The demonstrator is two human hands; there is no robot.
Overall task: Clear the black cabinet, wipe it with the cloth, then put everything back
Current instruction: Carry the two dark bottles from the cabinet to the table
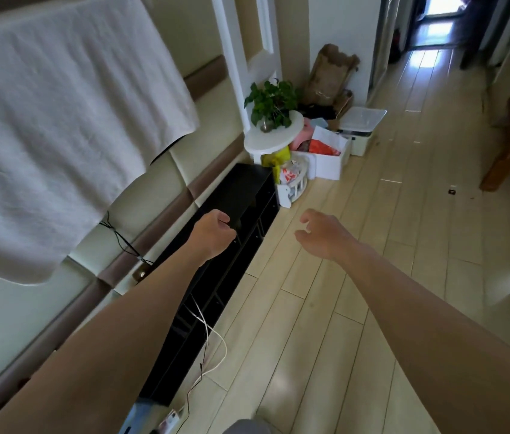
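Black cabinet [241, 189]: low and long against the wall, directly under and beyond the left hand [214, 234]. The top that shows is bare. The front compartments are dark and their contents cannot be made out.

Judgement: the top looks cleared. The surface does not show whether it has been wiped. Neither hand has a wiping cloth.

Left hand: fingers curled into a fist above the cabinet top, nothing visible in it. Right hand [322, 234]: over the floor, well apart from the left, fingers loosely bent, empty.

White cables [206, 324] trail off the cabinet front, on the person's side of the left hand. A large white cloth [59, 120] hangs up and left of that hand; it may or may not be the wiping cloth.

Beyond both hands a potted plant [274, 103] sits on a round white stand [266, 142], with white boxes [328, 164] on the floor; these may be cleared items, in which case putting back is not yet done
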